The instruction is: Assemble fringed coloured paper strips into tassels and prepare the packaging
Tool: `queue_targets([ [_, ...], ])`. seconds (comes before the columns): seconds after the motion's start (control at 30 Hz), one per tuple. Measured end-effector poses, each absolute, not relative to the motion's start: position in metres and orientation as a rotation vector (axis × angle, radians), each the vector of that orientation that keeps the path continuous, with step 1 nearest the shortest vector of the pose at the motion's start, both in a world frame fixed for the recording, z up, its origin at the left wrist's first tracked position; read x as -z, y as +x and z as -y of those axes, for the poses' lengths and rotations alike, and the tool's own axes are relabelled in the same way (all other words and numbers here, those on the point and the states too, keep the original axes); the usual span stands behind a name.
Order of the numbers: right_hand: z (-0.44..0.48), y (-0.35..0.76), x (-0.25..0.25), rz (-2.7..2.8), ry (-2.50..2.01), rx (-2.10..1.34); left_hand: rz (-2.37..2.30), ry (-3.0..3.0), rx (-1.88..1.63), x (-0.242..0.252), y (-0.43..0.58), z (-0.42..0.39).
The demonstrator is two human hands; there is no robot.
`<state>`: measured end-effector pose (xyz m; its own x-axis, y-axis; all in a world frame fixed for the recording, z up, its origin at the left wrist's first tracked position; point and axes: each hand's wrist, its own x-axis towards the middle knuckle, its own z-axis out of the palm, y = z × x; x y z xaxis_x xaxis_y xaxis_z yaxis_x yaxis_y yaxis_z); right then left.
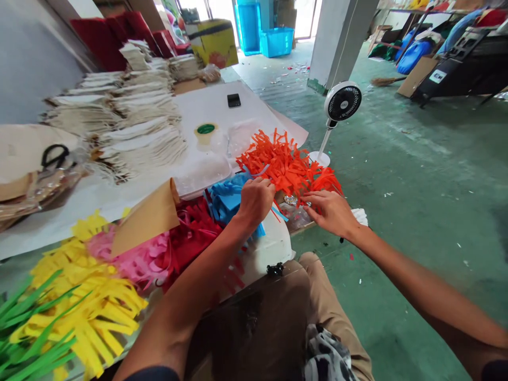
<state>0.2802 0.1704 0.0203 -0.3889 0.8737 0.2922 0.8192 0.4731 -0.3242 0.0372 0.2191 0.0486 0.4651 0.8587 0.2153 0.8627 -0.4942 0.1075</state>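
Note:
My left hand (256, 200) is closed, its fingers curled at the edge of the blue fringed paper (228, 198). What it grips is hidden; a pale thin strip (262, 170) shows just above the knuckles. Stretched over a clear plastic bag (297, 216), my right hand (332, 211) has its thumb apart from its fingers. Small shiny silver pieces (291, 200) lie by its fingertips. Just beyond both hands is a heap of orange fringed paper (283, 161).
Dark red (192, 227), pink (146, 254), yellow (83, 291) and green fringes (35, 323) lie leftward, under a brown paper piece (146, 217). Stacked white bundles (138, 116), scissors (55, 156), tape (206, 129) and a black box (234, 100) sit behind. A fan (343, 101) stands right.

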Motion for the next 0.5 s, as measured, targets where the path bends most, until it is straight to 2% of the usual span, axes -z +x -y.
queue_targets([
  [0.33, -0.185, 0.251, -0.041, 2.208, -1.200, -0.136, 1.733, -2.614, 0.800, -0.049, 0.033, -0.233],
  [0.5, -0.214, 0.214, -0.045, 2.268, -1.340, 0.033, 1.744, -2.616, 1.080, -0.056, 0.030, -0.238],
])
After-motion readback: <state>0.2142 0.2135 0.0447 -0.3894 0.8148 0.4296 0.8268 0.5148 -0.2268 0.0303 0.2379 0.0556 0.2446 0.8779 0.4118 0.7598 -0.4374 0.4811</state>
